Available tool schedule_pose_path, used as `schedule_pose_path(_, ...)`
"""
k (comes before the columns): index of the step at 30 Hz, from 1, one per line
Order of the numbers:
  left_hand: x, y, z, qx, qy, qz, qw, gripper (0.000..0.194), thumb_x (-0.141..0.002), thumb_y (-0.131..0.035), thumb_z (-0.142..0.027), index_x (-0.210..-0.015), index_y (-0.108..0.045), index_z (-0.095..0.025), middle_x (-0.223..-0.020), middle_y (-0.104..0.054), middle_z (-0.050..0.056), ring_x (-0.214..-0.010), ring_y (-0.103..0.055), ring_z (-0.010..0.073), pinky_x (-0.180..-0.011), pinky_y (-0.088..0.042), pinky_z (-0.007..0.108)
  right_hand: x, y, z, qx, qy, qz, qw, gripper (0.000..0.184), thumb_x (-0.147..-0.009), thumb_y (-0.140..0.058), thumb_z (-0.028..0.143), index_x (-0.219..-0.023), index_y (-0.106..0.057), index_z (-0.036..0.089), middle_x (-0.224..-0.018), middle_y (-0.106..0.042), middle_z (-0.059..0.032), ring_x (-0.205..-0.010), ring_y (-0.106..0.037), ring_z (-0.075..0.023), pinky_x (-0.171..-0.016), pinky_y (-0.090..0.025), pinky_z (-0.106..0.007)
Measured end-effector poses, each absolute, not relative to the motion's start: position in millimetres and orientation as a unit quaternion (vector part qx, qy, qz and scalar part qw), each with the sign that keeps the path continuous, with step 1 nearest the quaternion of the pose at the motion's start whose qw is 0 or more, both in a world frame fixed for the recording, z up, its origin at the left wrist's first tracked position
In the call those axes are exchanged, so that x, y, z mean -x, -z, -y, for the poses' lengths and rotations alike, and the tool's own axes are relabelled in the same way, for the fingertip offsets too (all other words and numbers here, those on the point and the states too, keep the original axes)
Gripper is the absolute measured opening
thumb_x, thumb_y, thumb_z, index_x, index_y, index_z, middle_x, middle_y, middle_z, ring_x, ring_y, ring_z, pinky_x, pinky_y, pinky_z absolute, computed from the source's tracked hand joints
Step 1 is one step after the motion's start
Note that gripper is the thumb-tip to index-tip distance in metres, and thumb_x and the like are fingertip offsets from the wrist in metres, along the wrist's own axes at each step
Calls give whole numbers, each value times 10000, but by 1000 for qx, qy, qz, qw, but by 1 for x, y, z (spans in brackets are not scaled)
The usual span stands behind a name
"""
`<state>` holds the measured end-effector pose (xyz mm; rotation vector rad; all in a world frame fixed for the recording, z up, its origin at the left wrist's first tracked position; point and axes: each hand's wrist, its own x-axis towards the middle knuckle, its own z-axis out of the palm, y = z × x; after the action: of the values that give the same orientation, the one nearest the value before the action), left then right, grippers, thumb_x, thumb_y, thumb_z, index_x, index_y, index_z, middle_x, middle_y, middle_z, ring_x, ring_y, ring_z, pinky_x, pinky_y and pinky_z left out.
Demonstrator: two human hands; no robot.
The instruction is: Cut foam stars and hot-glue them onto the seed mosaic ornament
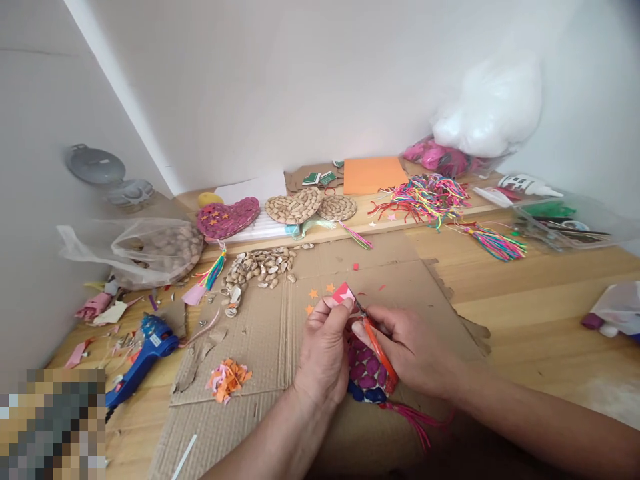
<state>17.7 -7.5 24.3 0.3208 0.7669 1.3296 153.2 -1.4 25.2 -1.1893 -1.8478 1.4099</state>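
My left hand (324, 343) pinches a small red piece of paper (343, 293) with a pink star shape on it. Orange-handled scissors (376, 343) are in my right hand (407, 340), their blades at the paper's right edge. Below both hands lies a craft piece (365, 367) covered in purple and dark blue peanut shells, with a pink tassel (415, 420); my hands hide part of it. Orange paper stars (313, 293) rest on the cardboard (255, 333) left of the paper. A small red scrap (356, 267) lies beyond it.
Peanut shells (263, 267) and paper scraps (230, 380) lie on the cardboard. A blue glue gun (145, 363) is at left, near a bag of peanuts (165, 250). Behind stand a purple heart (227, 218), a peanut heart (294, 205) and coloured tassels (430, 197).
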Motion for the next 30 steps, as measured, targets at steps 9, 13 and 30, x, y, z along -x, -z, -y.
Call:
schedule_pose_path(9, -18, -22, 7, -133, -611, -354, 696, 133, -766, -740, -228, -801, -624, -175, -624, -523, -46, -536, -451, 72, -554, -370, 205, -151, -23, 1, 457, -511, 680, 261, 357, -979, -483, 464, -752, -517, 189, -690, -474, 31, -634, -398, -117, -551, -319, -250)
schedule_pose_path(13, -19, -21, 7, -133, -613, -360, 690, 160, -756, -751, -240, -783, -609, -172, -646, -555, -34, -570, -488, 83, -563, -373, 208, -150, -19, 3, 443, -526, 671, 277, 348, -980, -481, 466, -770, -522, 192, -712, -465, 29, -654, -387, -120, -570, -319, -254)
schedule_pose_path(30, -20, -22, 9, -118, -615, -362, 691, 180, -729, -767, -243, -775, -609, -171, -642, -527, -43, -548, -468, 70, -550, -370, 200, -150, -12, 5, 453, -532, 660, 278, 367, -977, -469, 490, -783, -535, 186, -684, -428, 25, -632, -366, -127, -551, -307, -269)
